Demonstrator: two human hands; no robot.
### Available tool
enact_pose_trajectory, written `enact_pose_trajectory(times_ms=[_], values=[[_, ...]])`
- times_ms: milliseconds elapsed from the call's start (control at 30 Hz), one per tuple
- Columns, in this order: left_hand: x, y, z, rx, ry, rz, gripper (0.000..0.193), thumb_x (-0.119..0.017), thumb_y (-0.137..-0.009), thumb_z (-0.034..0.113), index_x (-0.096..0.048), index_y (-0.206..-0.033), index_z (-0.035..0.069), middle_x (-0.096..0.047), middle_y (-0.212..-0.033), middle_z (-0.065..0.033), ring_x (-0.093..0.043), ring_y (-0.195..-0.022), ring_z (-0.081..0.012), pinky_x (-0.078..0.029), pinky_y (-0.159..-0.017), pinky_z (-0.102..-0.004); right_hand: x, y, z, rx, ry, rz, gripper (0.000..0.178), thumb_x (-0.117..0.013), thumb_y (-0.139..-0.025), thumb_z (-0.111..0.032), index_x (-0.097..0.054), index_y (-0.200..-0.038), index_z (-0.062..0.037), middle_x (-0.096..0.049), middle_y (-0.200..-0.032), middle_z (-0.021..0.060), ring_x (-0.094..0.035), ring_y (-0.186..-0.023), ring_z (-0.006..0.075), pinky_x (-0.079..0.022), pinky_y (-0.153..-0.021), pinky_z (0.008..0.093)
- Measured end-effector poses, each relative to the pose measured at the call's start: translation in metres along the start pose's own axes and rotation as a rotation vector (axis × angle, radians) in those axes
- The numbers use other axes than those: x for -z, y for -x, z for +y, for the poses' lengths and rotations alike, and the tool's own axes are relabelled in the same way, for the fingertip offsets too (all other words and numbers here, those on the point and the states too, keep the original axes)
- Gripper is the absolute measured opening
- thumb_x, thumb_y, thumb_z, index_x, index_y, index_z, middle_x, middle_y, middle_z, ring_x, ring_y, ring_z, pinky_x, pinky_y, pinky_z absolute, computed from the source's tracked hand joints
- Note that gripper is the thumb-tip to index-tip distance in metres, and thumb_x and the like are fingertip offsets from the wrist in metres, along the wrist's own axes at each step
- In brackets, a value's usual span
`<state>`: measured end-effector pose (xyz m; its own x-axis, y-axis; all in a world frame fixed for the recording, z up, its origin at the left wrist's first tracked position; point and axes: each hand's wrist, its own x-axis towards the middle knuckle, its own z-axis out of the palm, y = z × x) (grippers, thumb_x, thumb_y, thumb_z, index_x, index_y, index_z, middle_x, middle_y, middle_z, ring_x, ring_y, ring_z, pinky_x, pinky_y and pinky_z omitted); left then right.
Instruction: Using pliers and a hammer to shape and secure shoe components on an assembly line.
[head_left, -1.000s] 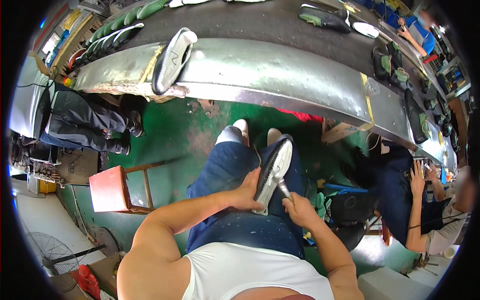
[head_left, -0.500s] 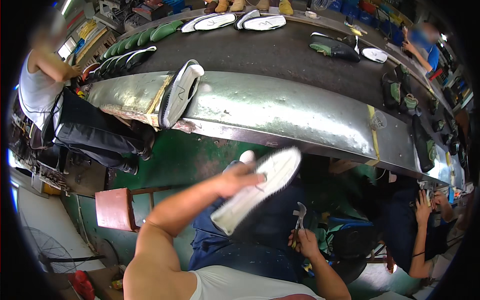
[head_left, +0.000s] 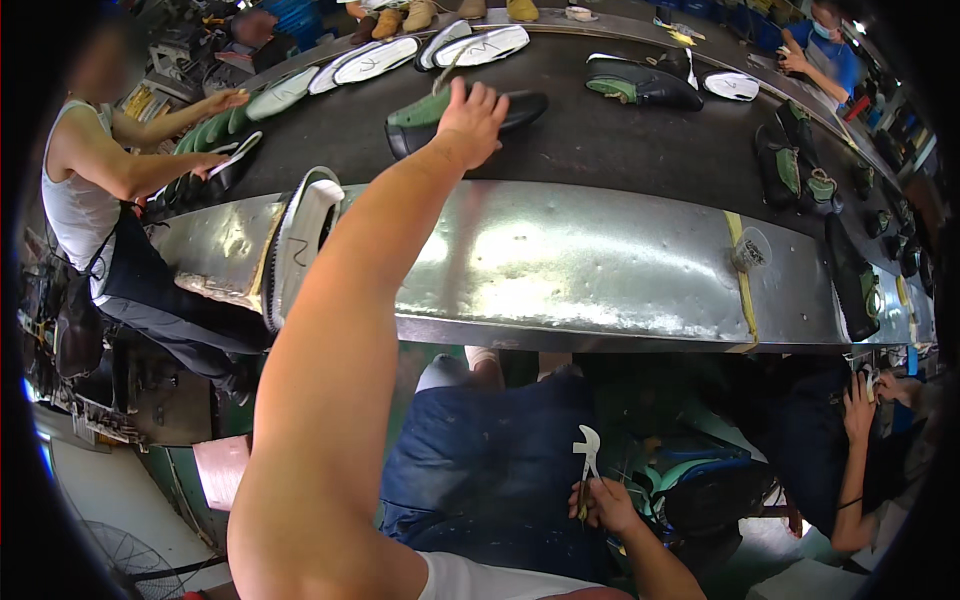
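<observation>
In the upper middle of the frame, a black-and-green shoe [head_left: 413,120] is being partly covered across its middle by the left hand [head_left: 466,130]. The shoe is lying on the dark worktop [head_left: 650,150], directly beneath the fingers [head_left: 478,102], its long axis running nearly level across the frame, the green-marked end facing left and the plain black end facing right. That axis is being crossed by the fingers, which are being held slightly spread and are pointing toward the top of the frame; whether the shoe is being gripped or only touched cannot be told. The right hand [head_left: 608,503] is being held well apart from the shoe, low and right of centre, its fingers being wrapped around metal pincers [head_left: 588,452] whose head is pointing upward.
</observation>
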<state>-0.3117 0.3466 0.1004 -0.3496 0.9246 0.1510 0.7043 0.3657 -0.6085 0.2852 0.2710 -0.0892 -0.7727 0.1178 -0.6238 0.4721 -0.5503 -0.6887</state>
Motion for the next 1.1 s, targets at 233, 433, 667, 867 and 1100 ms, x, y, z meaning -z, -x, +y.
enact_pose_trajectory(times_ms=[233, 433, 667, 867, 1100], values=[[-0.040, 0.017, -0.046, -0.058, 0.652, -0.114, 0.043, -0.054, -0.098, 0.040, -0.068, -0.122, 0.007, -0.053, -0.146, -0.0164, -0.037, -0.143, -0.0388, -0.030, -0.118, -0.0478, 0.007, -0.007, -0.006, -0.063, -0.009, 0.020, 0.056, -0.039, -0.106, -0.046, -0.056, -0.116, 0.0058, -0.069, -0.093, 0.0166, -0.072, -0.075, 0.0257, -0.047, -0.045, 0.0258], [-0.011, 0.142, -0.131, 0.479, 0.926, -0.206, 0.063, -0.069, -0.088, 0.035, -0.054, -0.140, 0.003, -0.053, -0.144, -0.0215, -0.042, -0.139, -0.0413, -0.036, -0.115, -0.0437, 0.011, -0.011, -0.005, -0.050, -0.003, -0.022, 0.059, -0.041, -0.105, -0.050, -0.055, -0.116, 0.0059, -0.069, -0.093, 0.0167, -0.072, -0.074, 0.0263, -0.048, -0.043, 0.0265], [-0.054, 0.192, -0.168, 0.580, 0.698, -0.448, 0.123, -0.086, -0.066, 0.044, -0.018, -0.154, -0.009, -0.049, -0.142, -0.0340, -0.048, -0.136, -0.0418, -0.038, -0.114, -0.0414, 0.006, -0.013, -0.003, -0.046, 0.038, -0.020, 0.058, -0.041, -0.105, -0.049, -0.056, -0.115, 0.0055, -0.068, -0.091, 0.0165, -0.071, -0.072, 0.0258, -0.048, -0.043, 0.0265], [-0.066, 0.171, -0.184, 0.632, 0.677, -0.691, 0.097, -0.081, -0.073, 0.044, -0.042, -0.147, -0.004, -0.055, -0.141, -0.0239, -0.059, -0.124, -0.0380, -0.047, -0.105, -0.0432, -0.004, -0.008, -0.004, -0.064, 0.018, 0.030, 0.057, -0.041, -0.105, -0.048, -0.056, -0.114, 0.0062, -0.068, -0.091, 0.0169, -0.071, -0.072, 0.0263, -0.047, -0.043, 0.0267], [-0.100, 0.174, -0.202, 0.774, 0.953, -0.607, 0.071, -0.070, -0.085, 0.041, -0.053, -0.140, -0.001, -0.060, -0.134, -0.0205, -0.062, -0.117, -0.0332, -0.049, -0.099, -0.0413, -0.006, -0.007, -0.009, -0.041, -0.028, 0.009, 0.056, -0.042, -0.105, -0.047, -0.056, -0.114, 0.0066, -0.068, -0.091, 0.0173, -0.071, -0.072, 0.0267, -0.047, -0.043, 0.0268]])
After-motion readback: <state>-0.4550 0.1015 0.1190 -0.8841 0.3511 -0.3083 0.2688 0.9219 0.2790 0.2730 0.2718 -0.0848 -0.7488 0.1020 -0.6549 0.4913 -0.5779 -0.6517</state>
